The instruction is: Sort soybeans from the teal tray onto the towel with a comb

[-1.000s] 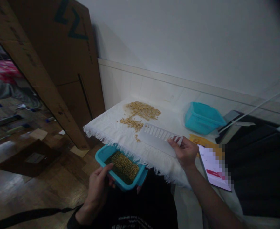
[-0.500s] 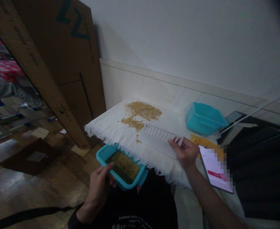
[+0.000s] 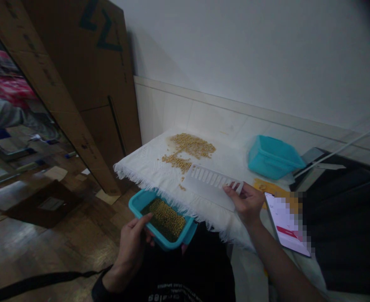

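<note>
My left hand [image 3: 134, 241] grips the near left rim of a teal plastic basin [image 3: 135, 204], its thumb over the edge. The basin sits just below the table's fringed edge. Inside are yellow soybeans [image 3: 169, 216] and smaller dark green grains [image 3: 150, 208]. My right hand [image 3: 246, 203] holds a flat white plastic scraper [image 3: 200, 184] by its slotted end, thumb on top. Its far end lies low over the white cloth [image 3: 147, 161], beside a few stray beans. Beyond the scraper a loose pile of soybeans [image 3: 191, 144] is spread on the cloth.
A second teal container [image 3: 268, 161] stands at the back right against the wall. Near my right forearm lie a lit phone [image 3: 288, 228] and a yellow packet [image 3: 266, 186]. A tall cardboard box [image 3: 90, 84] rises at the left. Part of another person [image 3: 5, 115] shows beyond it.
The scraper has shifted slightly towards me and left over the cloth, its end close to the stray beans. My left hand keeps its hold on the basin. The view has moved a little.
</note>
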A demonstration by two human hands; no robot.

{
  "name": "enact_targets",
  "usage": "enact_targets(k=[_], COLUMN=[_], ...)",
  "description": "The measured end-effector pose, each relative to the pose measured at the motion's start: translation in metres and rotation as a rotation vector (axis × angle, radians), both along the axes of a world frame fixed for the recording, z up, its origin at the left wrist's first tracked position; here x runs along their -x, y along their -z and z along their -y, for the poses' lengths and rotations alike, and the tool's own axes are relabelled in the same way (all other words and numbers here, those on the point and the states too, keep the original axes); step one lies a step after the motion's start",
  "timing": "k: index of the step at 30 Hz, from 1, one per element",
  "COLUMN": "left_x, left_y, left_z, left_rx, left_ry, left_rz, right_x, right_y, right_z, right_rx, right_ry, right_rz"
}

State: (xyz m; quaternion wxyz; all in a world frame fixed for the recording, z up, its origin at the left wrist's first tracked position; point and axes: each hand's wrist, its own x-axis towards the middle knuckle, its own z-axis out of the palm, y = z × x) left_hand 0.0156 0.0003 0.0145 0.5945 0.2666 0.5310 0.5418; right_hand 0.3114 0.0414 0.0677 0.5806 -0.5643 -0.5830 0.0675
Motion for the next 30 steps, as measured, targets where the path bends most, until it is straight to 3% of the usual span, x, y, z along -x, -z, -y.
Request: enact_targets(k=[8, 14, 22, 30], left_x=[0.000, 0.000, 0.000, -0.001], left_y=[-0.002, -0.003, -0.001, -0.006], left_z=[0.000, 0.001, 0.001, 0.000], left_rx=[0.002, 0.001, -0.007, 0.013], left_ry=[-0.018, -0.008, 0.001, -0.016], left_rz=[-0.002, 0.007, 0.012, -0.012], right_x=[0.006, 0.011, 0.004, 0.007], right_y=[0.000, -0.001, 0.002, -0.001], right_z=[0.000, -0.002, -0.012, -0.011], right_rx=[0.016, 0.113, 0.085, 0.124], right_ry=[-0.064, -0.167, 0.036, 0.017], right_rz=[-0.084, -0.217, -0.351, -0.317])
